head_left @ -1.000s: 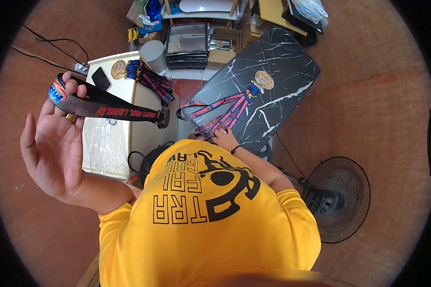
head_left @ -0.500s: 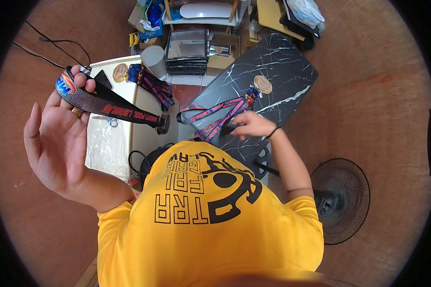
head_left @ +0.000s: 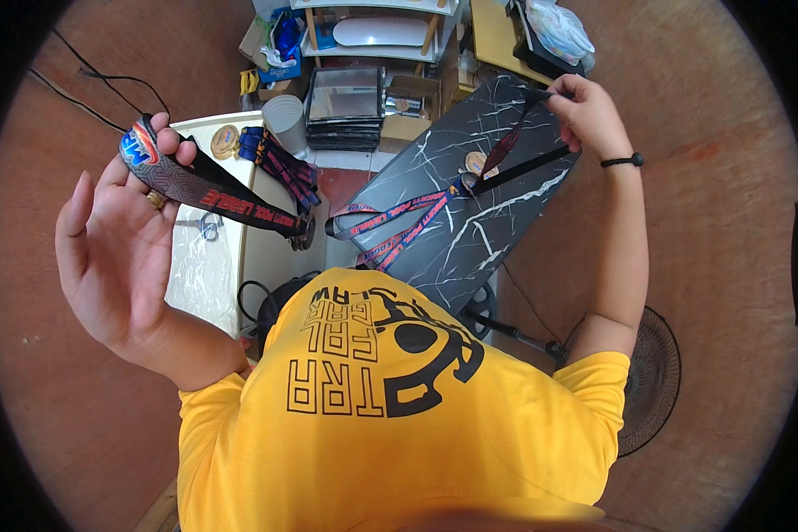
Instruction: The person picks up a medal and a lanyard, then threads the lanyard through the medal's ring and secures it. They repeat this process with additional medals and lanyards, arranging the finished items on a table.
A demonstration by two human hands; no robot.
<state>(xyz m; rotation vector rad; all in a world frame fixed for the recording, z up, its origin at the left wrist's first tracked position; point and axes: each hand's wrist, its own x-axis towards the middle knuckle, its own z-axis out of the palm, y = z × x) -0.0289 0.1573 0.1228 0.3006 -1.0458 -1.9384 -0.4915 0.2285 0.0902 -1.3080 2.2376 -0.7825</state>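
Note:
My left hand [head_left: 120, 239], palm up, has its fingers curled round a bunch of medal ribbons [head_left: 226, 199], grey and black with red lettering. Their dark medals [head_left: 303, 232] hang at the far end beside the cream table. Over the far right part of the black table, my right hand [head_left: 585, 111] pinches a medal ribbon [head_left: 514, 133], dark and stretched into a loop. A dark medal [head_left: 469, 180] hangs from its low end. Behind that lies a gold medal [head_left: 475, 163], partly covered, with blue and red ribbons [head_left: 417, 222] spread on the tabletop.
On the cream table [head_left: 250, 213] are another gold medal [head_left: 225, 140] with bundled blue ribbons [head_left: 279, 164], scissors [head_left: 209, 226] and clear plastic. The marble-patterned black table [head_left: 505, 230] stands right. Stacked dark frames [head_left: 344, 106] and a bin [head_left: 285, 117] are beyond; a fan [head_left: 652, 381] stands behind my right arm.
My right hand has gone from the near part of the black table to its far right, drawing a ribbon up into a loop. My left hand has shifted slightly right, still holding its ribbons.

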